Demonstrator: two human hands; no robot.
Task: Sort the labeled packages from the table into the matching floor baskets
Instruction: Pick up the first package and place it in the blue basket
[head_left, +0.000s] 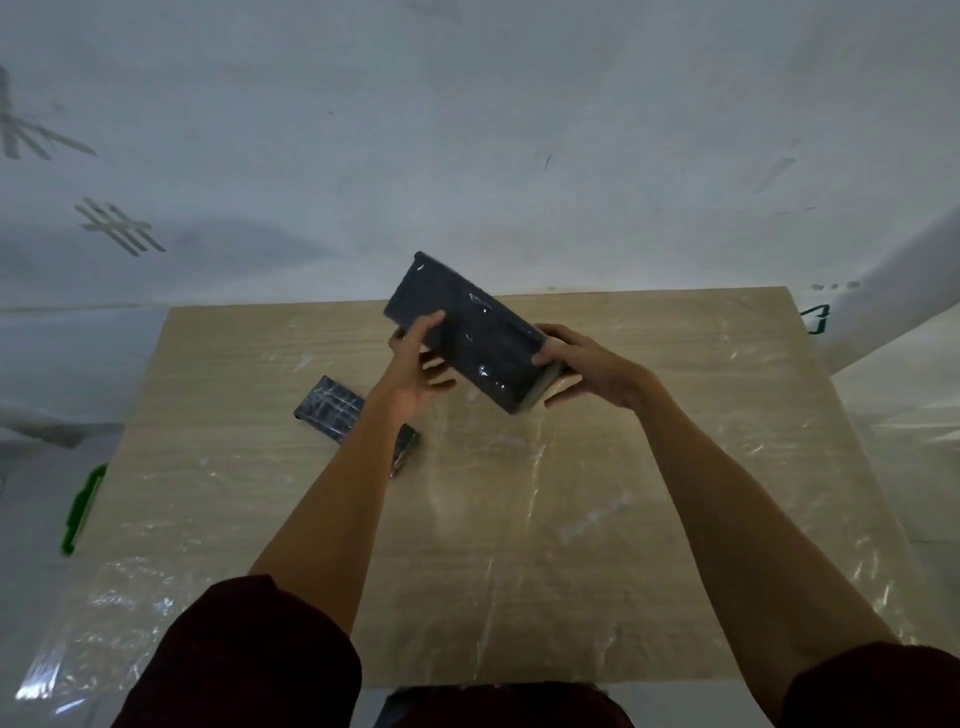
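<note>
A large dark package wrapped in shiny plastic is held tilted above the far middle of the wooden table. My left hand grips its left edge, thumb on top. My right hand grips its lower right end. No label shows on the side facing me. A smaller dark package lies flat on the table to the left, partly hidden behind my left forearm. Another dark piece shows just right of that forearm; whether it belongs to the same package I cannot tell.
Clear plastic sheeting covers the table and the pale floor around it. A green basket rim shows on the floor at the left table edge. Another green edge shows beyond the far right corner. Grey tape marks lie on the floor at far left.
</note>
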